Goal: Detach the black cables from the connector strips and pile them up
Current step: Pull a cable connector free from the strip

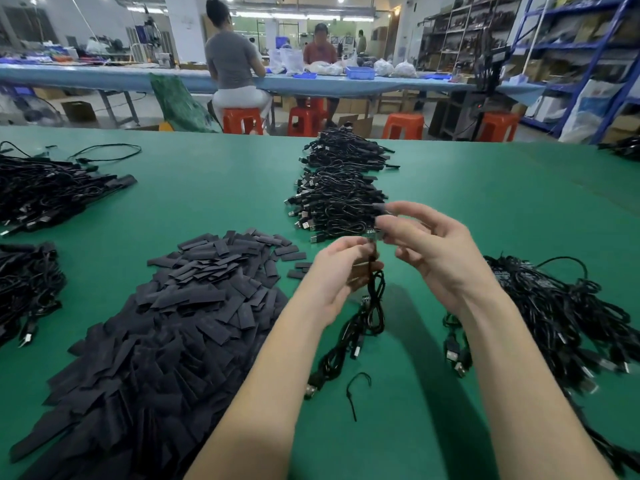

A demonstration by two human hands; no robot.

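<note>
Holding a short bundle of thin black cables (367,306) up over the green table (214,188), you have both hands closed on it. Your left hand (341,271) grips the upper run of the bundle, whose length hangs down toward you from your fist. Your right hand (426,244) pinches the small dark connector strip (375,235) at the top, just above and right of your left thumb. The strip lies roughly crosswise between your fingertips; the cables run downward. Your right hand is nearer the joint, so the pull likely goes right and up. The heaped pile of finished black cables (337,206) lies just beyond your fingertips, slightly left.
</note>
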